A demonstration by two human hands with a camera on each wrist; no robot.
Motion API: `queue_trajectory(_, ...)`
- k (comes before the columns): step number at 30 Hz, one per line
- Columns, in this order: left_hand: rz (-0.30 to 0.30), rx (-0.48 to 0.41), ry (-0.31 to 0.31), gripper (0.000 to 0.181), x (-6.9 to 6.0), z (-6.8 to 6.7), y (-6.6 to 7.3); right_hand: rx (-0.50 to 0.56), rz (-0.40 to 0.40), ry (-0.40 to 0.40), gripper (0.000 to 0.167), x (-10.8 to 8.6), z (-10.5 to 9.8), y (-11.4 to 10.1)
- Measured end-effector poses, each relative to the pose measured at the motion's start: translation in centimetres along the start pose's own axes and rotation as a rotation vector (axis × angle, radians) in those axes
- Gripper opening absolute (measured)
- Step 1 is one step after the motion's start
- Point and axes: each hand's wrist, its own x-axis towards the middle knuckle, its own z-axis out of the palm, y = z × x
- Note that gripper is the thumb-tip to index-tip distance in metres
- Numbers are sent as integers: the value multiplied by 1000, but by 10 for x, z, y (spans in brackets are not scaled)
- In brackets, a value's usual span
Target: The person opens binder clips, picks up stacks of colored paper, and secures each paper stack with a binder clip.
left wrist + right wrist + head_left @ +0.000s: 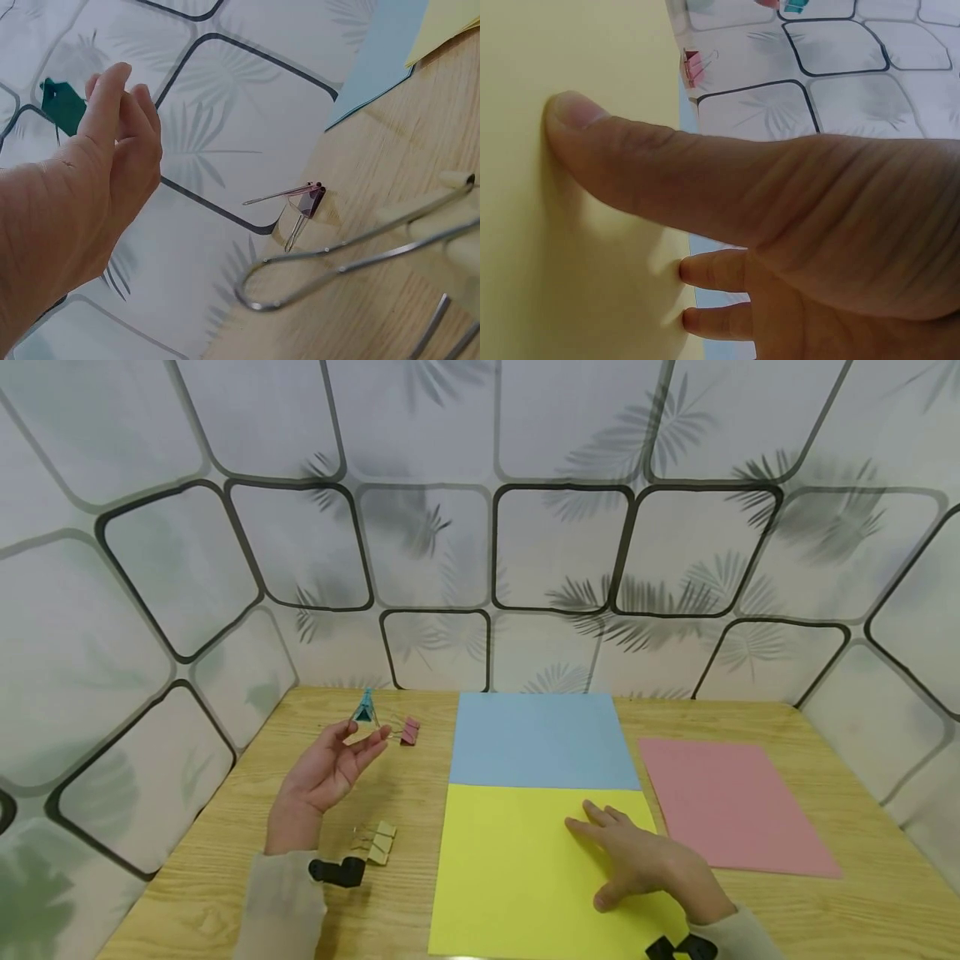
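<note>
Left hand [330,770] pinches teal clip [364,710] by its handles
Clip: twelve o'clock of those fingers; right hand [637,858], fingers apart, touches yellow sheet [510,881].

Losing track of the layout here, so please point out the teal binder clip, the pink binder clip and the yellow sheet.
Teal binder clip [365,710]: head view, on its body.
Pink binder clip [409,732]: head view, on its body.
Yellow sheet [510,868]: head view, bare left part.

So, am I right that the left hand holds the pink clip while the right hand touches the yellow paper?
Not quite: the left hand holds the teal clip, as the head view shows; the right hand touches the yellow paper.
</note>
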Motion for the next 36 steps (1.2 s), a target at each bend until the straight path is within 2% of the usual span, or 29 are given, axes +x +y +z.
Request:
queue_trajectory(4,9,34,44,31,0,2,-1,1,2,2,101,0,0,0)
queue_trajectory(9,17,52,33,32,0,1,-1,-2,-4,5,101,0,1,2)
queue_trajectory(11,29,47,47,30,0,1,-1,-5,-11,7,101,0,2,2)
queue_trajectory(15,54,53,105,23,1,2,-2,-10,-28,12,102,0,2,4)
queue_trajectory(18,67,79,134,31,1,2,-3,-15,-36,13,103,0,2,5)
queue_trajectory(21,74,88,126,32,1,3,-4,-12,-39,12,103,0,1,5)
queue_trajectory(26,76,53,93,21,1,4,-4,-21,-38,16,103,0,1,5)
queue_trajectory(30,61,54,97,21,2,5,-4,-17,-31,14,103,0,2,5)
queue_trajectory(33,56,102,102,20,2,6,-4,-14,-27,12,103,0,2,5)
queue_trajectory(36,64,187,97,19,3,6,-5,-18,-26,10,103,1,2,4)
